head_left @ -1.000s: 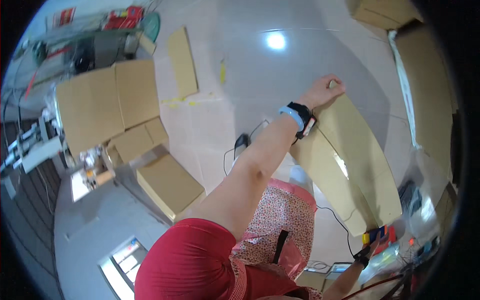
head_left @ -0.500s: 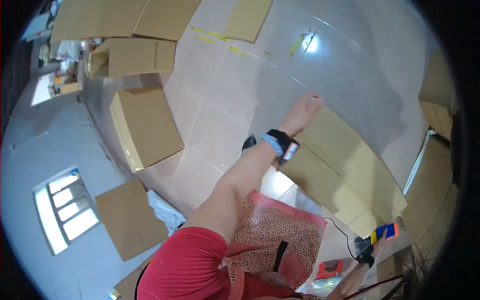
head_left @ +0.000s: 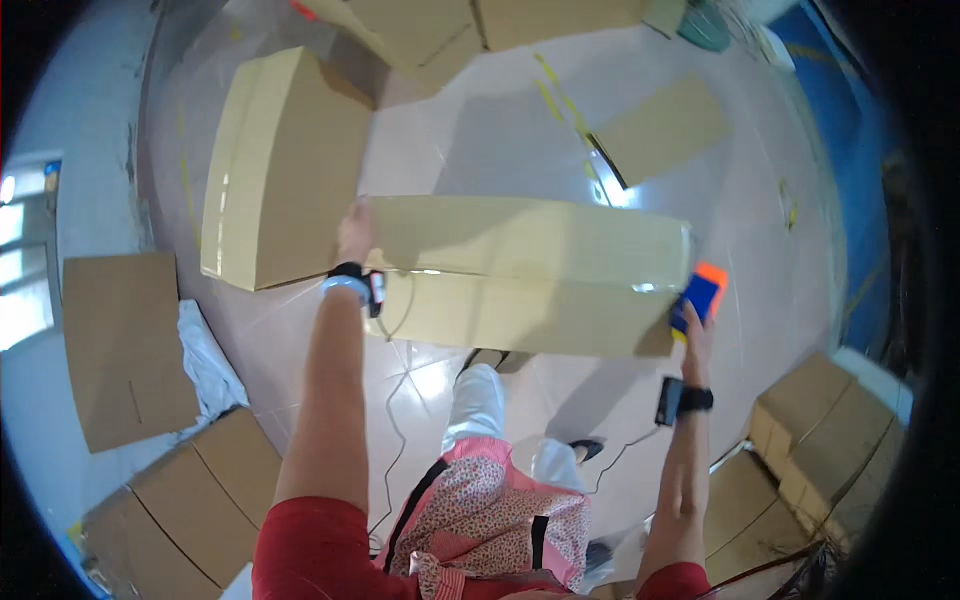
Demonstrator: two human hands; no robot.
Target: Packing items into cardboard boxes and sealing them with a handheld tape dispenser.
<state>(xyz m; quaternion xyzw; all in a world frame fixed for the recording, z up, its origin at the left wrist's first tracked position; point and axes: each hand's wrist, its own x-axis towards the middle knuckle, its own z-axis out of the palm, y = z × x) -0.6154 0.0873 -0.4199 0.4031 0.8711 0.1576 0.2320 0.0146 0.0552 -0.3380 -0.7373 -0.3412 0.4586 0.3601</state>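
A long folded cardboard box [head_left: 520, 275] is held level in front of me, above the tiled floor. My left hand [head_left: 356, 235] grips its left end; that wrist wears a band with a cable hanging from it. At the box's right end is my right hand [head_left: 694, 325], holding a blue and orange tape dispenser [head_left: 699, 294] against the lower right corner. A dark band with a small device sits on the right wrist.
A large flat carton [head_left: 280, 165] lies on the floor at upper left, a smaller flat piece [head_left: 662, 130] at upper right. Stacked boxes [head_left: 195, 500] stand at lower left and more boxes [head_left: 810, 440] at lower right. White cloth [head_left: 208, 360] lies by a flat sheet [head_left: 125, 345].
The view has swung round. The long box, earlier low at my right with my left hand reaching toward it, is now lifted level between both hands, the dispenser at its right end.
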